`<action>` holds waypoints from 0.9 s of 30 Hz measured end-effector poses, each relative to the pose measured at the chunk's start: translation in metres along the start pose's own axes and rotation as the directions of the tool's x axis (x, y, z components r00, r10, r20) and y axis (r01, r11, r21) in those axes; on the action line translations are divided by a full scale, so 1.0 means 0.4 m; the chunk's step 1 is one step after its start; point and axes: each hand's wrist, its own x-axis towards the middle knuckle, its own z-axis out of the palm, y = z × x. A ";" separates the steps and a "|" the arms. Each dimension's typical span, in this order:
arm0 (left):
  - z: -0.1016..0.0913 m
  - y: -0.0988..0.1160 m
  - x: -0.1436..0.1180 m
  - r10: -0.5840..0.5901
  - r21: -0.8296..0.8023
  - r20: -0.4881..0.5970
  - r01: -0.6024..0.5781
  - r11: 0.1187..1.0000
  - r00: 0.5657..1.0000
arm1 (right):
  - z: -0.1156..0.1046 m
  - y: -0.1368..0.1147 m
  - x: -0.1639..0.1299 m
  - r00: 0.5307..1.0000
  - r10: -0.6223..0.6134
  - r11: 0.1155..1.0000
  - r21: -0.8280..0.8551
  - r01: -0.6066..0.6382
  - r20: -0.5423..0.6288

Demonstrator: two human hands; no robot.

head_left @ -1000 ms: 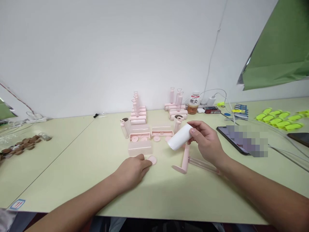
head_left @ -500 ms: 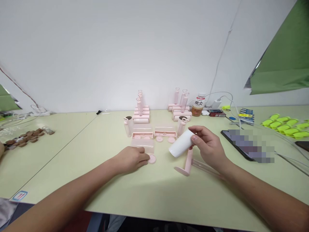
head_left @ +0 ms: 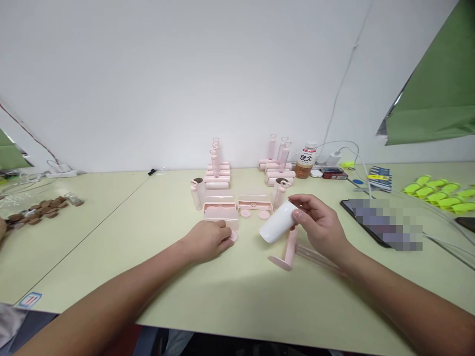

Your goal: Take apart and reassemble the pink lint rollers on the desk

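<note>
Since the earlier frame, left hand (head_left: 208, 241) has slid forward over the worktop (head_left: 237, 296), fingers now curled onto the pink disc (head_left: 233, 236). Right hand (head_left: 319, 225), raised, wraps the white roll (head_left: 276, 227) above the pink handle (head_left: 287, 252). A fingertip pinch at the disc's rim would probably lift it cleanly.
</note>
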 end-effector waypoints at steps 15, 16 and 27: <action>0.020 0.000 -0.070 -0.184 -0.044 -0.044 0.182 0.982 0.982 | 0.007 -0.010 -0.004 0.999 0.045 0.999 -0.002 -0.045 0.031; 0.023 -0.002 -0.074 -0.183 -0.032 -0.058 0.181 0.983 0.981 | 0.008 -0.010 -0.004 0.998 0.045 0.999 -0.001 -0.045 0.035; 0.025 0.002 -0.058 -0.128 -0.143 -0.120 0.111 0.984 0.984 | 0.012 0.005 -0.007 0.989 0.093 0.995 0.011 -0.095 0.117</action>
